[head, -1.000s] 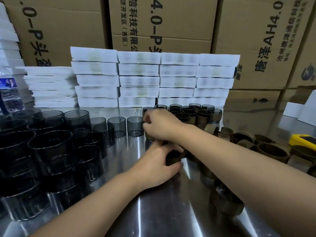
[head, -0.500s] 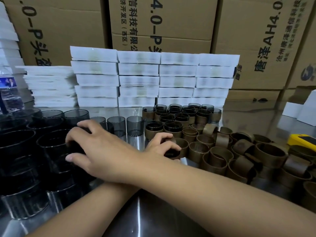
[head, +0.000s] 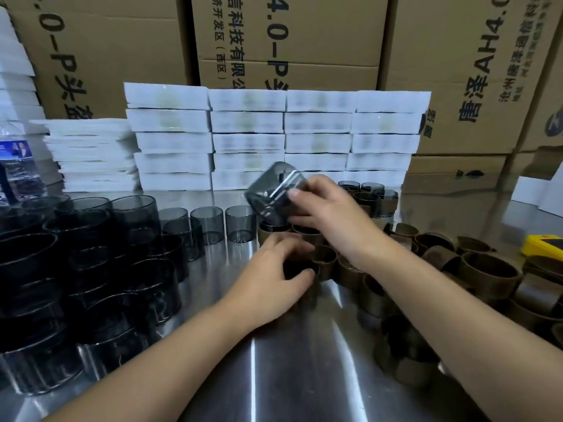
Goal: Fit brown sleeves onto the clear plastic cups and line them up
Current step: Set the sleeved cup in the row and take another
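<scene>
My right hand point(head: 332, 214) grips a smoky clear plastic cup point(head: 271, 193), tilted in the air above the near sleeved cups. Just below it my left hand point(head: 271, 272) rests on the steel table point(head: 289, 360), fingers curled round a brown sleeve point(head: 312, 287) that is mostly hidden. Three bare cups point(head: 210, 223) stand in a row to the left. Sleeved cups point(head: 374, 196) stand grouped behind my right hand. Loose brown sleeves point(head: 487, 275) lie heaped on the right.
A crowd of stacked clear cups point(head: 91, 254) fills the table's left side. White flat boxes point(head: 249, 141) are stacked along the back, with cardboard cartons point(head: 289, 41) behind. A water bottle point(head: 18, 166) stands far left, a yellow object point(head: 542, 243) far right.
My right hand reached across to the cup pile on the left, took a clear cup and carried it back over the sleeves. My left hand stayed on its sleeve.
</scene>
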Demonstrator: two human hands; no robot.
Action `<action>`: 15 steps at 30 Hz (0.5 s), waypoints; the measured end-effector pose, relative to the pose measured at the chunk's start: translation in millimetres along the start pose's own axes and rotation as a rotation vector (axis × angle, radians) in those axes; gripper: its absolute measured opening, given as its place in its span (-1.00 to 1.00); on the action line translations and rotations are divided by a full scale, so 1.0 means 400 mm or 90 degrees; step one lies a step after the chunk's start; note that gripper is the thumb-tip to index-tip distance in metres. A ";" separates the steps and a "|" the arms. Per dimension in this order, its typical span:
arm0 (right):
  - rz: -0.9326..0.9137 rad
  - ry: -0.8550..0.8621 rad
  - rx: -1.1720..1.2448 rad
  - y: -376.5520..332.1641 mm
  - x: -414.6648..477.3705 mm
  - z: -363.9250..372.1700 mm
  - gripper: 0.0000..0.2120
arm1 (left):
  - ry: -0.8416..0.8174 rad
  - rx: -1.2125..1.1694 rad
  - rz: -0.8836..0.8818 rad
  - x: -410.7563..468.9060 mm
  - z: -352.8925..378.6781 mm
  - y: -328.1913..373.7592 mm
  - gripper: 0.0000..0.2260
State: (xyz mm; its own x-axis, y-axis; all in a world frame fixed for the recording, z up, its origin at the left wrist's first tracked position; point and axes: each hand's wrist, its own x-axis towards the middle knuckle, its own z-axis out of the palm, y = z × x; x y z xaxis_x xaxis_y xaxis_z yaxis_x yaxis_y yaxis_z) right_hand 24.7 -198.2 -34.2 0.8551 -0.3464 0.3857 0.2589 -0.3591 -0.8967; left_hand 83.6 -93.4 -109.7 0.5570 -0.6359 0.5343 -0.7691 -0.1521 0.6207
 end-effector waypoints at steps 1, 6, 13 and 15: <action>0.031 0.003 0.092 0.010 -0.001 -0.021 -0.92 | 0.008 0.002 0.009 0.000 -0.001 0.002 -0.73; 0.120 0.010 0.354 0.029 -0.009 -0.077 -0.82 | 0.011 -0.006 -0.003 -0.002 0.004 -0.014 -0.72; 0.157 -0.026 0.448 0.040 -0.015 -0.082 -0.87 | 0.090 -0.025 -0.054 0.006 -0.004 -0.018 -0.63; 0.171 -0.044 0.433 0.047 -0.014 -0.082 -0.83 | 0.151 -0.109 -0.122 0.015 -0.005 -0.018 -0.62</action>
State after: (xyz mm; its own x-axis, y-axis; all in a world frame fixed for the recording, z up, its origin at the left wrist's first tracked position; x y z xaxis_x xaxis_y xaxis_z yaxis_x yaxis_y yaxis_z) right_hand 9.9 -231.4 -46.2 0.9487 -0.2839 0.1390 0.2388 0.3556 -0.9036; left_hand 93.0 -94.5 -109.7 0.7591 -0.4118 0.5042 -0.5906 -0.1097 0.7995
